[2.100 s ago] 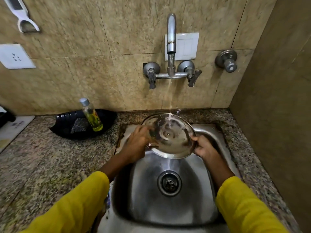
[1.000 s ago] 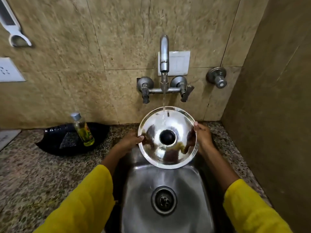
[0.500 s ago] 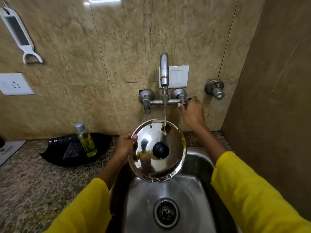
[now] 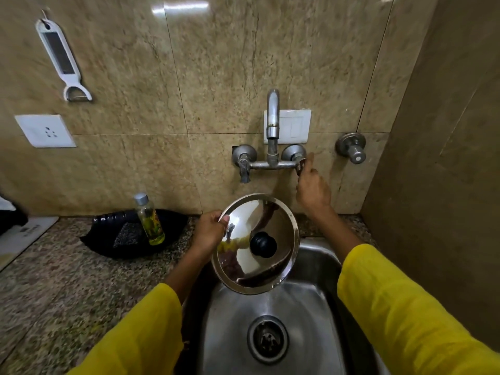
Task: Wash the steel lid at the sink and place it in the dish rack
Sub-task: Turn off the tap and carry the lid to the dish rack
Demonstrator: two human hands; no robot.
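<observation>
The round steel lid (image 4: 259, 223) with a black knob is held tilted over the steel sink (image 4: 319, 261), its top side facing me. My left hand (image 4: 209, 234) grips its left rim. My right hand (image 4: 311, 188) is raised to the right tap handle (image 4: 297, 161) of the wall faucet (image 4: 272, 123), fingers closed around it. No water stream shows under the spout. No dish rack is in view.
A granite counter (image 4: 54, 280) lies left of the sink, with a black tray (image 4: 108, 234) holding a small bottle of yellow liquid (image 4: 150, 220). On the tiled wall hang a white peeler (image 4: 62, 60) and a socket (image 4: 44, 130). A side wall stands close on the right.
My right hand left the lid's rim and went up to the right tap handle. The water stream has stopped. My left hand alone holds the lid, now lower and tilted.
</observation>
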